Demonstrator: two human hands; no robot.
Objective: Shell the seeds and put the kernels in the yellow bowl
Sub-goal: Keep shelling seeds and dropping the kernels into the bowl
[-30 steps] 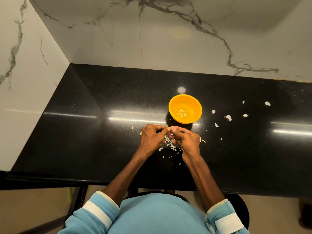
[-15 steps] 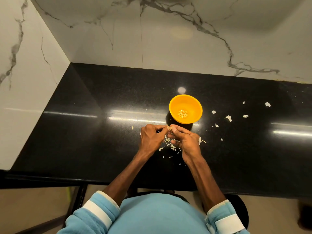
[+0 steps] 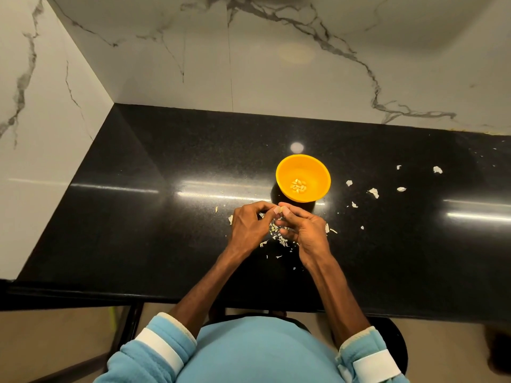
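Both hands (image 3: 279, 225) pinch one tiny, light seed (image 3: 282, 209) at its edges beside the yellow bowl (image 3: 284, 168); its thin shell looks brittle.

My top (image 3: 265, 357): light blue fleece. Left sleeve (image 3: 154, 352), right sleeve (image 3: 369, 360): white band, cream edging at cuff. Left grip (image 3: 249, 226), right grip (image 3: 309, 232) bare.

One yellow bowl (image 3: 315, 172) holds roughly eight kernels (image 3: 298, 186). One seed (image 3: 281, 209) is pinched by two hands, left hand (image 3: 249, 228) and right hand (image 3: 307, 230). Shell bits (image 3: 373, 192) lie too many to count.
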